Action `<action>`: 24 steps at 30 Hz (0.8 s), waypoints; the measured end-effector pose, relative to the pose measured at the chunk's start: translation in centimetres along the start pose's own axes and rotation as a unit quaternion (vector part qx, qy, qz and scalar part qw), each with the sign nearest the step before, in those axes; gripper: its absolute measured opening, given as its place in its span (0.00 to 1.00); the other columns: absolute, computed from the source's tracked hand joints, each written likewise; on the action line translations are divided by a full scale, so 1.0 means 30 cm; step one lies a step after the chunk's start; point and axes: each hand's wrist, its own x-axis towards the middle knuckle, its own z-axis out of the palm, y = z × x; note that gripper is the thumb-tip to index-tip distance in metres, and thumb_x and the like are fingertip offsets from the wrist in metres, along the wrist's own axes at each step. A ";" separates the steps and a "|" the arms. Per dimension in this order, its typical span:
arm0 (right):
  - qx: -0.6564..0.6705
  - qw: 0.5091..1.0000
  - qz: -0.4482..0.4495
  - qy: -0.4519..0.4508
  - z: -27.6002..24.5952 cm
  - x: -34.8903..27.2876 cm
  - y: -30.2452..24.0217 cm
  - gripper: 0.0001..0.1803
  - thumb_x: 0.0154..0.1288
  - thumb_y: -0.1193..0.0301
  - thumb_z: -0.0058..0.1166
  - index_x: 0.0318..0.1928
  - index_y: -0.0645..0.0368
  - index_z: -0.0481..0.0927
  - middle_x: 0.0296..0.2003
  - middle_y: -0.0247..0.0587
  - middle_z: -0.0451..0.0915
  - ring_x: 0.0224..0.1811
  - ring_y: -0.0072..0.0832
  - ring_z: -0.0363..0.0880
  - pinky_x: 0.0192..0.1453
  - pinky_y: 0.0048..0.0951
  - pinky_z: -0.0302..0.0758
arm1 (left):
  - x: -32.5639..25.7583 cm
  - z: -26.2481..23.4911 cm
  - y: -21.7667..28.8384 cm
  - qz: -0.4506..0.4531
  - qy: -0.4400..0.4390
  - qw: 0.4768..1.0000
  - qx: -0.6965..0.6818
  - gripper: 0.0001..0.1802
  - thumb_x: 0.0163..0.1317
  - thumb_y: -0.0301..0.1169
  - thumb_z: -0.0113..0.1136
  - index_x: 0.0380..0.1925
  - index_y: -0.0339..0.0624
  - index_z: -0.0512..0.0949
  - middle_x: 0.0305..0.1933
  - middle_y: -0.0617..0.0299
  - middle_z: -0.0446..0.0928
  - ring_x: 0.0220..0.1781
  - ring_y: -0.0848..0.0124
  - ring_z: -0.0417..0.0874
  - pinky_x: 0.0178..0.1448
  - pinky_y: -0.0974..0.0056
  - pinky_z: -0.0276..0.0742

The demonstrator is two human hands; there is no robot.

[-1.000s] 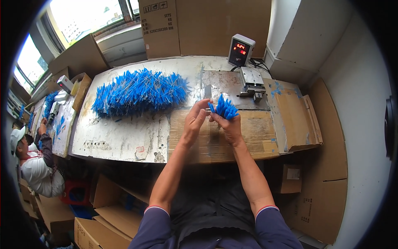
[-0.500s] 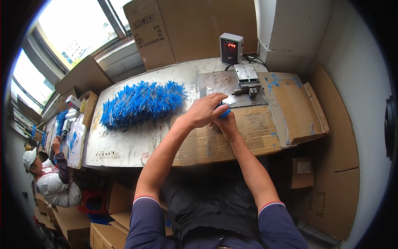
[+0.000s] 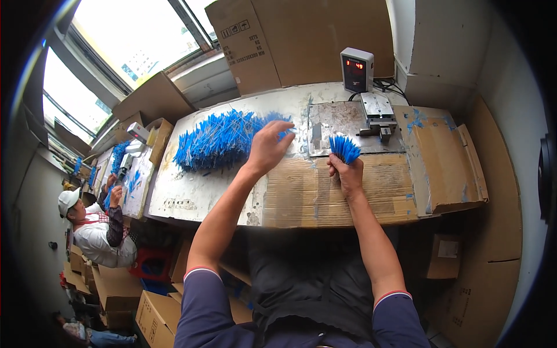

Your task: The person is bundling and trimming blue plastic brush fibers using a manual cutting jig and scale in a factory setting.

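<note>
Where the workbench (image 3: 191, 197) meets the wall, a small grey box with a red digital display (image 3: 356, 69) stands upright, and just in front of it a metal fixture (image 3: 377, 113) sits on a worn steel plate (image 3: 325, 124). Large cardboard boxes (image 3: 307, 35) lean behind the bench, and flattened corrugated cardboard (image 3: 325, 191) covers its near edge. Further along the bench to the left, a co-worker in a white cap (image 3: 69, 200) sits with more blue pieces in front of them.

A wide heap of thin blue sticks (image 3: 217, 139) lies spread across the pale bench top, left of the steel plate. The sticks are slim, straight and bright blue, lying loosely in roughly one direction. The left hand (image 3: 268, 146) reaches over the right end of this heap, fingers slightly spread and curled downward, touching or just above the sticks; whether it grips any cannot be told. The right hand (image 3: 347, 174) is closed in a fist around a small bundle of blue sticks (image 3: 344, 148), which fans upward out of the fist, over the cardboard near the plate's edge. Nothing lies between the two hands.
</note>
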 end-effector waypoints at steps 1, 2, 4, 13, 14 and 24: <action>-0.018 1.000 0.007 -0.003 0.001 0.000 -0.003 0.06 0.67 0.75 0.63 0.41 0.65 0.84 0.28 0.39 0.83 0.23 0.21 0.79 0.26 0.22 0.75 | 0.005 -0.063 -0.035 -0.024 0.013 0.999 0.023 0.13 0.67 0.33 0.65 0.48 0.40 0.85 0.49 0.55 0.85 0.48 0.64 0.87 0.50 0.61 0.82; -0.025 1.000 0.009 -0.001 0.015 -0.002 -0.010 0.05 0.66 0.74 0.63 0.39 0.64 0.84 0.27 0.37 0.83 0.22 0.20 0.78 0.25 0.21 0.73 | 0.015 -0.138 -0.073 -0.044 0.031 0.997 0.051 0.12 0.67 0.33 0.65 0.47 0.41 0.86 0.46 0.56 0.86 0.45 0.65 0.87 0.50 0.61 0.83; -0.021 1.000 0.007 0.003 0.019 0.005 -0.010 0.05 0.67 0.73 0.63 0.38 0.63 0.84 0.27 0.37 0.83 0.21 0.19 0.78 0.24 0.21 0.73 | 0.038 -0.268 -0.147 -0.072 0.067 0.988 0.117 0.13 0.67 0.36 0.63 0.47 0.42 0.86 0.43 0.52 0.87 0.43 0.60 0.89 0.51 0.60 0.82; -0.035 0.999 0.003 0.009 0.025 0.020 0.008 0.05 0.67 0.73 0.63 0.37 0.62 0.83 0.26 0.35 0.82 0.20 0.18 0.77 0.22 0.22 0.73 | 0.060 -0.544 -0.420 -0.261 0.005 0.929 0.263 0.14 0.58 0.38 0.66 0.42 0.46 0.89 0.42 0.54 0.89 0.48 0.61 0.89 0.56 0.59 0.81; -0.034 0.999 0.005 0.010 0.024 0.021 0.006 0.05 0.67 0.72 0.63 0.37 0.62 0.83 0.26 0.35 0.82 0.20 0.18 0.77 0.22 0.22 0.73 | 0.052 -0.551 -0.433 -0.261 -0.012 0.931 0.256 0.15 0.58 0.38 0.67 0.43 0.47 0.89 0.42 0.54 0.89 0.48 0.61 0.89 0.57 0.58 0.81; -0.055 0.998 0.003 0.010 0.034 0.015 0.012 0.06 0.67 0.71 0.63 0.38 0.62 0.84 0.26 0.35 0.82 0.21 0.18 0.77 0.24 0.21 0.73 | 0.106 -0.469 -0.412 -0.263 -0.142 0.927 0.224 0.29 0.59 0.50 0.68 0.54 0.42 0.84 0.53 0.49 0.86 0.55 0.58 0.86 0.62 0.57 0.78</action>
